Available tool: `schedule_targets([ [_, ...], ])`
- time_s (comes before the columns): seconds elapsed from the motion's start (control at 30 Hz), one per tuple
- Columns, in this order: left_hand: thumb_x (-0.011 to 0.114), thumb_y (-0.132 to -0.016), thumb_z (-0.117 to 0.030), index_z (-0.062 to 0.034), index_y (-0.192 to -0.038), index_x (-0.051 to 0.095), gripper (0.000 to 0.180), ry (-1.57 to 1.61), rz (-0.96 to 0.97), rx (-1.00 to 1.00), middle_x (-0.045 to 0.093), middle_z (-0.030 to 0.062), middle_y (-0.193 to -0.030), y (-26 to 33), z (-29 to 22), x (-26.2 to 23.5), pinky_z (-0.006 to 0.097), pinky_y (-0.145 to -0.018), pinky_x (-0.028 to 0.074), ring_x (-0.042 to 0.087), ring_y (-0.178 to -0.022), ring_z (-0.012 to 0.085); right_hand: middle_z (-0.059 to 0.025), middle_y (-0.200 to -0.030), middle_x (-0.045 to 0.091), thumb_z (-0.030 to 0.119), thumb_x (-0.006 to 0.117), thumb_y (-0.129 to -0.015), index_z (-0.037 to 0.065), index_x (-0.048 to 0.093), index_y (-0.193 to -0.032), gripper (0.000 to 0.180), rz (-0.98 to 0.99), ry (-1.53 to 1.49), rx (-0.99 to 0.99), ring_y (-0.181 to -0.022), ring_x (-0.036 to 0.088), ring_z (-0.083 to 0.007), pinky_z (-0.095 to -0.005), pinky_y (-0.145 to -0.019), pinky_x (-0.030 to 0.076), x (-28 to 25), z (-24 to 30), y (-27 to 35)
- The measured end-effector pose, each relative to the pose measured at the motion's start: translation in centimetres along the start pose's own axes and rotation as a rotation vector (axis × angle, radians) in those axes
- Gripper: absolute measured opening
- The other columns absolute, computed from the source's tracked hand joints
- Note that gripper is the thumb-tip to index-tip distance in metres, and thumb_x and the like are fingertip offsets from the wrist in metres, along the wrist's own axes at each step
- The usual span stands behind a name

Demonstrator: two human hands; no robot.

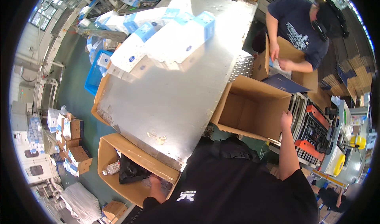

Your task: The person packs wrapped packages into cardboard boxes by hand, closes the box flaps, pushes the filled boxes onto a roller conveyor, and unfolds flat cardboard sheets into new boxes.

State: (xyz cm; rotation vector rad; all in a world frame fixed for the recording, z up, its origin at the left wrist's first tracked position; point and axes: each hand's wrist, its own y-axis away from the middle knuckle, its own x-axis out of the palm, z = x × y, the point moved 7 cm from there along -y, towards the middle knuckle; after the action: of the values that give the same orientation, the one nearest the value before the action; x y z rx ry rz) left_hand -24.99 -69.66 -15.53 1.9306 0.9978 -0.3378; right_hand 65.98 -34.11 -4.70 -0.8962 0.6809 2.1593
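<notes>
My right hand (pixel 285 120) grips the right rim of an open cardboard box (pixel 253 109), whose inside looks bare. That box is tilted beside the metal table's right edge. On the left, my left hand (pixel 155 183) reaches down into another cardboard box (pixel 136 154) below the table's near corner. Clear crumpled plastic (pixel 166 186) lies around that hand, and its fingers are too hidden to read. A black plastic bag (pixel 131 171) and a clear bottle (pixel 111 168) lie in the same box.
Several white and blue cartons (pixel 166 36) lie in rows on the metal table (pixel 166 101). At the upper right, a co-worker (pixel 297 30) has both hands in a cardboard box (pixel 306 75). A blue crate (pixel 93 75) is left of the table; a roller conveyor (pixel 306 131) runs at right.
</notes>
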Motion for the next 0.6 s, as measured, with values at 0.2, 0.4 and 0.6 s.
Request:
schedule_targets([
  [0.2,0.057,-0.092,-0.022,-0.0022,-0.080,0.073,0.028,-0.128,0.072,-0.098,0.072,0.0190,-0.080,1.2,3.6,5.8,0.045,-0.070,0.055,0.069,-0.074,0.0359,-0.0217,-0.108,0.071,0.023,0.057,-0.088,0.003,0.067,-0.121,0.040,0.013,0.222,-0.018,-0.104,0.068,-0.0392,-0.0450,-0.090,0.051,-1.6,2.7,2.3],
  [0.4,0.058,-0.092,-0.025,-0.0016,-0.081,0.074,0.031,-0.180,0.052,-0.098,0.073,0.0201,-0.082,0.1,3.4,5.7,0.046,-0.070,0.055,0.070,-0.076,0.0365,-0.0226,-0.111,0.071,0.022,0.055,-0.085,0.003,0.066,-0.119,0.041,-0.008,0.304,0.061,-0.105,0.067,-0.0407,-0.0468,-0.090,0.051,0.2,0.8,3.3],
  [0.6,0.059,-0.092,-0.028,-0.0010,-0.083,0.075,0.033,-0.271,0.007,-0.070,0.073,0.0212,-0.084,-0.8,1.5,4.1,0.047,-0.071,0.055,0.071,-0.079,0.0371,-0.0211,-0.115,0.071,0.023,0.054,-0.086,0.009,0.066,-0.123,0.042,0.012,0.386,0.027,-0.108,0.066,-0.0408,-0.0475,-0.092,0.051,0.0,3.8,4.4],
])
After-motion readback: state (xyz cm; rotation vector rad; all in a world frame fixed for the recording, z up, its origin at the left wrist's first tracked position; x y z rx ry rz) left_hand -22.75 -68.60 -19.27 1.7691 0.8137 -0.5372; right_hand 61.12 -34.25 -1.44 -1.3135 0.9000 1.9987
